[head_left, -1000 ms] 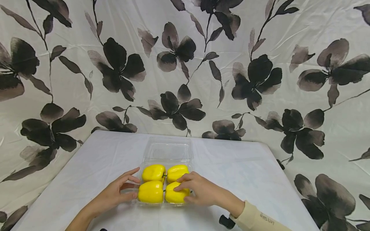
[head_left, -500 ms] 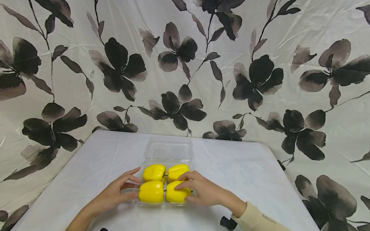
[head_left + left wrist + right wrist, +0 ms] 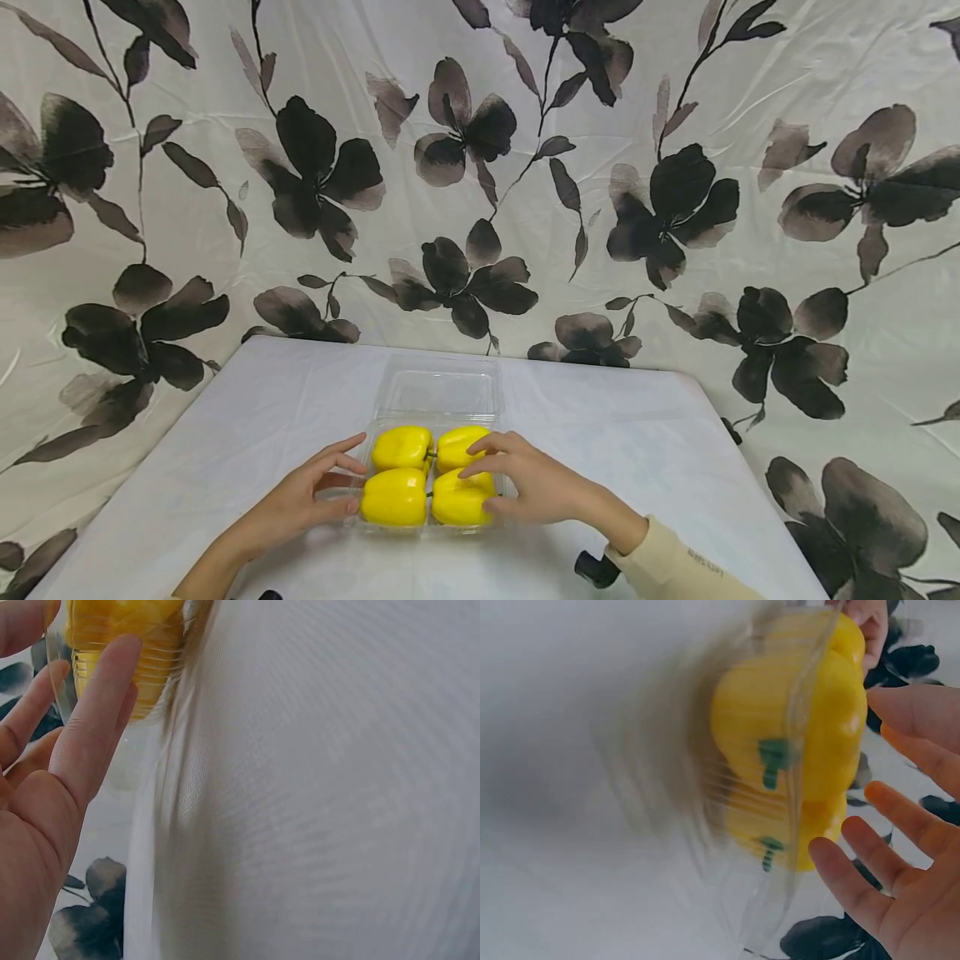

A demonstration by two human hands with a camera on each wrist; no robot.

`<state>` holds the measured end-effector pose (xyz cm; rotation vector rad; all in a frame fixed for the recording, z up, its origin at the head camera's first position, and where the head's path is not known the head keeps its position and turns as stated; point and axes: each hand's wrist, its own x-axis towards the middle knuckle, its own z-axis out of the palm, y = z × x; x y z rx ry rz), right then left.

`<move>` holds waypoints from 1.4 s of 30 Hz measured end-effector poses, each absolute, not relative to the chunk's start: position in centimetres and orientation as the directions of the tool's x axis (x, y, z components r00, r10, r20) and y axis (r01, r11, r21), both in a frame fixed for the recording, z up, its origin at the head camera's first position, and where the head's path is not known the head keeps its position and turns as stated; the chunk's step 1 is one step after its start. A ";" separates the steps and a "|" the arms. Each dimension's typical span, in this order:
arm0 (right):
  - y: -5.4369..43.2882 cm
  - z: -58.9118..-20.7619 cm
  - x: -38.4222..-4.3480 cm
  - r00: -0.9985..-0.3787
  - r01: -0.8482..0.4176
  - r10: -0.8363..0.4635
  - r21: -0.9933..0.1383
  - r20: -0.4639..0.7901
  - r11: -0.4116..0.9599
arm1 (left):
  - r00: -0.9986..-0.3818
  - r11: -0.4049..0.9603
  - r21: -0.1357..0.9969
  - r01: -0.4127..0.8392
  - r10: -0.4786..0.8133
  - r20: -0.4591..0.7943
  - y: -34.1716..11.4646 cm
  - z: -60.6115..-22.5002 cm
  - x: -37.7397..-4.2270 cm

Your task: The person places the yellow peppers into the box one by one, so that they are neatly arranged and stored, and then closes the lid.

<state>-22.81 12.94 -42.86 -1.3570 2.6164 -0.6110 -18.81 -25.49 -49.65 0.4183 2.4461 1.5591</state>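
Note:
Several yellow bell peppers (image 3: 393, 498) fill a clear plastic clamshell box (image 3: 438, 393), its lid laid back behind it. My left hand (image 3: 306, 493) rests against the box's left side; in the left wrist view its fairly straight fingers touch the ridged wall (image 3: 156, 673). Over the right-hand peppers hovers my right hand (image 3: 542, 483), fingers spread, holding nothing. The front right pepper (image 3: 454, 502) lies in the box below it. Seen from the right wrist, green stems (image 3: 774, 754) show through the clear wall, and the fingers (image 3: 847, 877) are beside the peppers.
The box stands on a table with a white cloth (image 3: 600, 450). A small black object (image 3: 596, 570) is by the right sleeve, and another dark one (image 3: 270, 595) shows at the bottom edge. Behind the table hangs a flower-patterned curtain (image 3: 570, 250).
The right hand's fingers have lifted and spread away from the front right pepper, and that hand has shifted slightly right and up. The left hand has stayed at the box's side.

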 end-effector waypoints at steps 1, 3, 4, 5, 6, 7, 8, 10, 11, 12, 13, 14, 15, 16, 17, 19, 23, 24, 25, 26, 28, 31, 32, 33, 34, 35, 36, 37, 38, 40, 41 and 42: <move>13.0 -42.7 -23.0 -0.591 -0.752 -0.803 -0.410 0.073 0.516 | -0.938 0.400 0.908 0.124 0.347 -0.025 -25.5 -49.6 -18.8; 13.1 -42.3 -23.5 -0.601 -0.746 -0.794 -0.417 0.087 0.519 | -0.938 0.402 0.908 0.122 0.345 -0.027 -25.5 -49.7 -18.8; 13.1 -42.1 -23.7 -0.606 -0.743 -0.790 -0.421 0.096 0.519 | -0.939 0.404 0.907 0.121 0.343 -0.028 -25.5 -49.7 -18.8; 13.2 -41.9 -24.0 -0.613 -0.739 -0.783 -0.426 0.103 0.522 | -0.940 0.405 0.906 0.119 0.341 -0.029 -25.4 -49.7 -18.9; 13.3 -41.7 -24.4 -0.618 -0.736 -0.779 -0.431 0.111 0.522 | -0.941 0.407 0.906 0.117 0.338 -0.031 -25.4 -49.7 -18.9; 13.3 -41.6 -24.7 -0.624 -0.729 -0.772 -0.441 0.117 0.523 | -0.942 0.409 0.905 0.114 0.335 -0.033 -25.4 -49.7 -18.9; 13.4 -41.4 -25.0 -0.632 -0.722 -0.765 -0.450 0.122 0.525 | -0.943 0.412 0.904 0.111 0.332 -0.035 -25.4 -49.7 -18.9; 13.5 -41.2 -25.8 -0.647 -0.711 -0.751 -0.461 0.133 0.531 | -0.945 0.417 0.903 0.107 0.326 -0.039 -25.3 -49.7 -18.9; 13.6 -41.2 -26.2 -0.654 -0.706 -0.744 -0.465 0.139 0.534 | -0.946 0.417 0.903 0.103 0.322 -0.041 -25.3 -49.7 -18.9; 13.7 -41.1 -26.6 -0.661 -0.700 -0.737 -0.473 0.144 0.535 | -0.946 0.418 0.903 0.099 0.320 -0.044 -25.3 -49.7 -18.9; 13.8 -41.1 -27.1 -0.670 -0.691 -0.728 -0.485 0.148 0.537 | -0.947 0.417 0.903 0.098 0.318 -0.044 -25.3 -49.7 -18.9; 13.9 -41.1 -27.5 -0.677 -0.684 -0.720 -0.493 0.153 0.538 | -0.947 0.417 0.904 0.097 0.317 -0.045 -25.2 -49.6 -18.8; 14.0 -41.2 -28.0 -0.683 -0.676 -0.713 -0.507 0.157 0.535 | -0.947 0.416 0.904 0.097 0.317 -0.044 -25.2 -49.6 -18.8; 14.1 -41.3 -28.5 -0.690 -0.665 -0.706 -0.524 0.158 0.533 | -0.947 0.415 0.905 0.099 0.318 -0.042 -25.2 -49.6 -18.8; 14.2 -41.4 -28.9 -0.696 -0.654 -0.700 -0.543 0.159 0.527 | -0.947 0.414 0.905 0.100 0.319 -0.041 -25.2 -49.6 -18.8; 14.4 -41.7 -29.8 -0.708 -0.630 -0.689 -0.582 0.156 0.515 | -0.946 0.412 0.905 0.104 0.322 -0.037 -25.2 -49.6 -18.8; 14.6 -42.3 -31.3 -0.734 -0.584 -0.663 -0.638 0.151 0.502 | -0.946 0.411 0.906 0.104 0.322 -0.038 -25.2 -49.6 -18.8; 14.6 -42.5 -31.6 -0.741 -0.574 -0.655 -0.644 0.148 0.505 | -0.946 0.410 0.906 0.104 0.322 -0.038 -25.2 -49.6 -18.8; 14.7 -42.7 -32.0 -0.748 -0.570 -0.647 -0.645 0.151 0.509 | -0.946 0.410 0.906 0.102 0.322 -0.039 -25.2 -49.6 -18.8; 14.7 -42.8 -32.3 -0.757 -0.561 -0.637 -0.647 0.148 0.517 | -0.946 0.409 0.907 0.101 0.321 -0.039 -25.2 -49.6 -18.8; 14.7 -43.1 -32.9 -0.772 -0.547 -0.619 -0.648 0.145 0.530 | -0.946 0.411 0.906 0.101 0.321 -0.040 -25.2 -49.7 -18.8; 14.7 -43.7 -33.8 -0.801 -0.514 -0.583 -0.653 0.136 0.556 | -0.947 0.414 0.905 0.099 0.318 -0.042 -25.2 -49.7 -18.8; 14.7 -43.8 -34.0 -0.812 -0.497 -0.569 -0.662 0.129 0.560 | -0.946 0.413 0.905 0.102 0.320 -0.040 -25.3 -49.7 -18.8; 14.7 -44.0 -34.2 -0.822 -0.483 -0.556 -0.671 0.124 0.563 | -0.946 0.413 0.905 0.104 0.323 -0.038 -25.3 -49.7 -18.8; 14.7 -44.2 -34.5 -0.831 -0.467 -0.543 -0.680 0.119 0.566 | -0.944 0.411 0.905 0.108 0.327 -0.035 -25.3 -49.7 -18.8; 14.7 -44.4 -34.7 -0.840 -0.452 -0.531 -0.690 0.115 0.566 | -0.943 0.408 0.906 0.114 0.332 -0.031 -25.3 -49.7 -18.8; 14.7 -44.6 -34.9 -0.847 -0.437 -0.520 -0.701 0.110 0.564 | -0.941 0.404 0.907 0.119 0.337 -0.027 -25.3 -49.7 -18.8; 14.6 -44.8 -35.1 -0.853 -0.423 -0.511 -0.712 0.105 0.560 | -0.939 0.401 0.908 0.124 0.342 -0.023 -25.4 -49.7 -18.8; 14.6 -45.0 -35.3 -0.861 -0.406 -0.499 -0.722 0.096 0.561 | -0.938 0.398 0.908 0.130 0.347 -0.018 -25.4 -49.8 -18.8; 14.6 -45.5 -35.8 -0.873 -0.378 -0.480 -0.738 0.084 0.559 | -0.935 0.392 0.910 0.136 0.354 -0.012 -25.5 -49.8 -18.8; 14.6 -45.8 -36.0 -0.879 -0.364 -0.471 -0.746 0.077 0.557 | -0.934 0.391 0.910 0.139 0.356 -0.010 -25.5 -49.8 -18.8; 14.6 -46.0 -36.1 -0.884 -0.348 -0.462 -0.755 0.068 0.556 | -0.934 0.388 0.911 0.140 0.358 -0.009 -25.5 -49.8 -18.8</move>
